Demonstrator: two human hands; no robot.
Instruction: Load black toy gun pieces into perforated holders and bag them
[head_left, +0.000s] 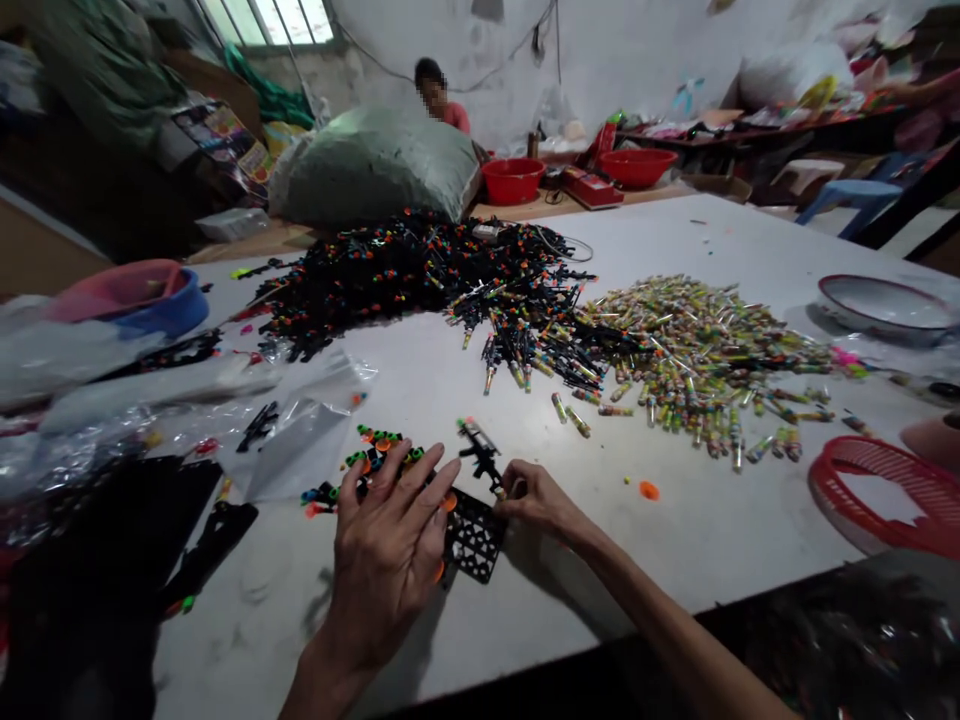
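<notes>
My left hand [394,545] lies with fingers stretched out over several small black toy guns with green and orange tips [367,440]. Beneath its fingertips and to the right shows a black perforated plate [476,540], partly covered by the hand. Between thumb and fingers, my right hand [529,495] pinches the near end of a small black toy gun [480,452] with an orange-and-green tip. That toy gun is tilted, just above the plate's far edge. What the left palm covers is hidden.
Beyond my hands lies a large heap of black toy guns [390,275]. Right of it spreads a pile of small clear tubes with yellowish contents [690,340]. A red basket [832,470] stands at right, plastic bags [187,400] at left. Another person [456,115] is behind a big sack [375,165].
</notes>
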